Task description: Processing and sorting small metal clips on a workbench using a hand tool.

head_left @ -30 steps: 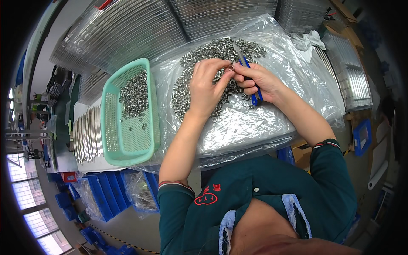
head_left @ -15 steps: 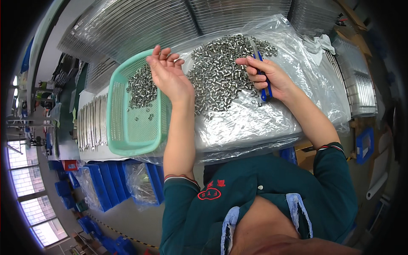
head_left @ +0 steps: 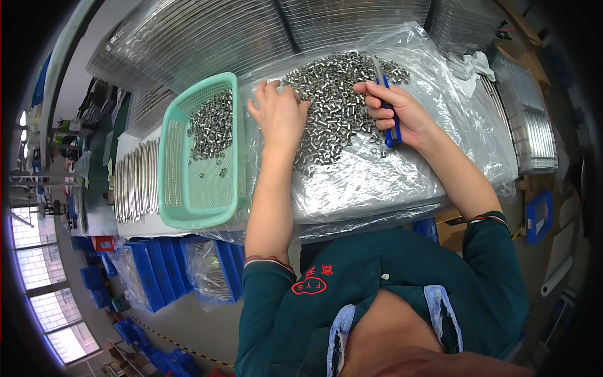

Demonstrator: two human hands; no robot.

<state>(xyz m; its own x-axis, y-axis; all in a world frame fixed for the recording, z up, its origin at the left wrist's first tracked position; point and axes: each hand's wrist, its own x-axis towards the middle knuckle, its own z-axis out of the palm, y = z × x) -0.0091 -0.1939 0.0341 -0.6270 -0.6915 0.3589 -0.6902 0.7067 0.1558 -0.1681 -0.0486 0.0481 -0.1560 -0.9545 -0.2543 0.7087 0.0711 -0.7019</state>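
Note:
A wide pile of small shiny metal sleeves (head_left: pixel 336 110) lies on clear plastic sheeting (head_left: pixel 352 195). At its left edge my left hand (head_left: pixel 279 118) hovers palm down, fingers spread and slightly bent; nothing shows in it. My right hand (head_left: pixel 405 116), over the pile's right side, grips a blue utility knife (head_left: pixel 393 129) whose blade points away from me, with the thumb and forefinger near each other above it. Left of my left hand stands a mint-green plastic basket (head_left: pixel 200 221), holding a smaller heap of similar metal pieces (head_left: pixel 212 125) toward its far end.
Stacked clear plastic trays (head_left: pixel 207 44) line the back of the table. A row of metal rods (head_left: pixel 136 182) lies left of the basket. More clear trays (head_left: pixel 531 125) stand at the right, near a crumpled white cloth (head_left: pixel 471 68). Blue bins (head_left: pixel 160 273) sit below the table's front edge.
My left hand has moved right, from the basket's rim to the pile's edge, and turned palm down. My right hand stays nearly still with the knife.

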